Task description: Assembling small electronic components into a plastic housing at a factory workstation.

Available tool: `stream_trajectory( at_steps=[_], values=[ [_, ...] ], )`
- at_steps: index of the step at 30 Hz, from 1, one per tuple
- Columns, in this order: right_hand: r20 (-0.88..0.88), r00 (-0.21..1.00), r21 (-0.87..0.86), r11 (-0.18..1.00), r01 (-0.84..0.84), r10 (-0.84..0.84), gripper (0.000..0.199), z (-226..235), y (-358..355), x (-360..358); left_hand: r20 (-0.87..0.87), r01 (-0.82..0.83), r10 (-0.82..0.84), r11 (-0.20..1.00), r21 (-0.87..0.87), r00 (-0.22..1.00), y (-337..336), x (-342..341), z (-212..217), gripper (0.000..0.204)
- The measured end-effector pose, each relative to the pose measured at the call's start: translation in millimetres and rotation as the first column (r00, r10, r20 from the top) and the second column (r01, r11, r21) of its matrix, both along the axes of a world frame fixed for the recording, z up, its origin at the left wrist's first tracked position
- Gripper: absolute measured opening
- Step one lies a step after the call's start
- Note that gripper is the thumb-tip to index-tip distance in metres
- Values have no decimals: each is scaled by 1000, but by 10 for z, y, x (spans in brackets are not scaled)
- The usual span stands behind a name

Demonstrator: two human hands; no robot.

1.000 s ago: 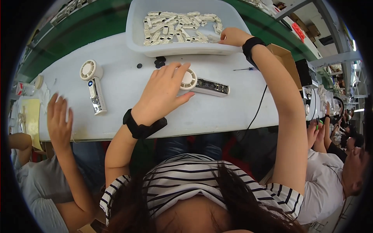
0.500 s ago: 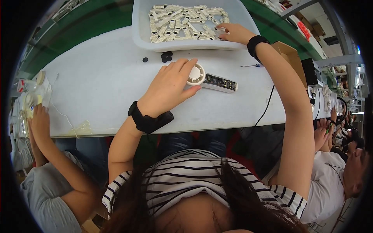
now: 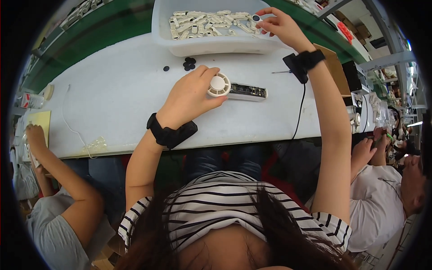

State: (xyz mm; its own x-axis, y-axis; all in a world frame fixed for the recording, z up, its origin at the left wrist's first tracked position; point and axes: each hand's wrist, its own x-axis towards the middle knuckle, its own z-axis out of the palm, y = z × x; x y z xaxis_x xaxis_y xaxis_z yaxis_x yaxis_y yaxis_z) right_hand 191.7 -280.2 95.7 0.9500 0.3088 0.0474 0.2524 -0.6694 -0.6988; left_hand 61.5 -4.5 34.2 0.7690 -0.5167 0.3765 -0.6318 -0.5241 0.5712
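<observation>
R hand now lifted clear of the parts in the white tray, vs. 0.5 s ago when it was down among them; a small dark round part is pinched betw. thumb and fingertips, other fingers loosely curled. So a pick from the tray looks done, part is up over the tray's right end.

L hand is kept on the small white fan, which lies on the white surface w/ handle pointing right and its casing off, circuit board exposed. Hand is half-closed, thumb and fingers pressed around the round fan head, not gripping fully – steadying it. Fan pos. about unchanged vs. earlier frames.

Few small black discs lie on the surface just in front of the tray, apart from the fan. Thin tool lies near R wrist, untouched.

Judged: picked part is likely to be brought to the open fan.
</observation>
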Motion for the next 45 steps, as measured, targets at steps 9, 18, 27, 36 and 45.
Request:
stream_trajectory(
  at_steps=[9,18,27,36,45],
  values=[
    [249,962,352,914,-201,116,34,79,166,-1583,64,-21,20,1000,11,998,-14,-183,155,49],
    [268,963,416,896,-156,43,31,-136,137,-1945,113,-51,43,996,67,993,-116,-224,171,52],
    [419,908,154,985,-73,2,22,-520,133,-1719,130,-68,57,994,86,990,-121,-191,130,54],
    [314,949,87,995,-51,21,17,-586,334,-1562,24,-72,69,989,133,997,-144,-199,190,54],
    [179,984,112,994,-2,-18,18,-545,373,-1502,32,-80,76,979,186,997,-172,-143,218,54]
  ],
)
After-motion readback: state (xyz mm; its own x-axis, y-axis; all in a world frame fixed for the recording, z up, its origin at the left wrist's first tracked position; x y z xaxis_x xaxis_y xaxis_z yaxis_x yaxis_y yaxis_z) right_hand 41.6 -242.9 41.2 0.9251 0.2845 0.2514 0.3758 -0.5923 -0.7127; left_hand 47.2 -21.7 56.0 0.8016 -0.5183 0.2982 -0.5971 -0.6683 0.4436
